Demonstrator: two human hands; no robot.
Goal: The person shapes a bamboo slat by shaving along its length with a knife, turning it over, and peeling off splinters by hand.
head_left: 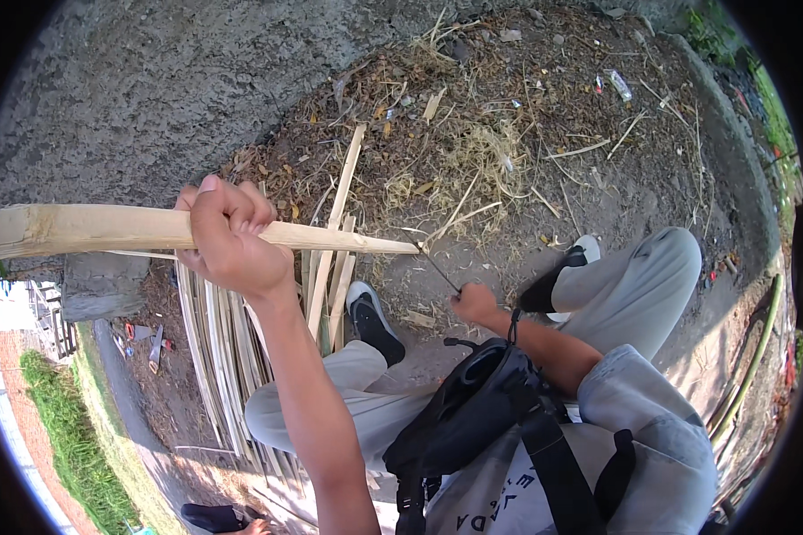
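Note:
A long pale strip of split bamboo or wood [107,228] lies across the left half of the head view, thick at its left end and narrowing to the right. My left hand [241,234] is closed round its middle. In my right hand [476,304], closed near my knees, is a knife; its handle is hidden in my fist. The thin dark knife blade [439,272] points up and left, its tip side meeting the strip's narrow end. Below my left forearm several more pale strips [232,343] lie side by side on the ground.
Loose slats [339,209] lie beside my left shoe [375,325]. Shavings [473,169] and dry leaves cover the dirt ahead. A black bag [468,392] hangs at my front. A handsaw [156,348] lies at the left, a green pole [754,357] at the right.

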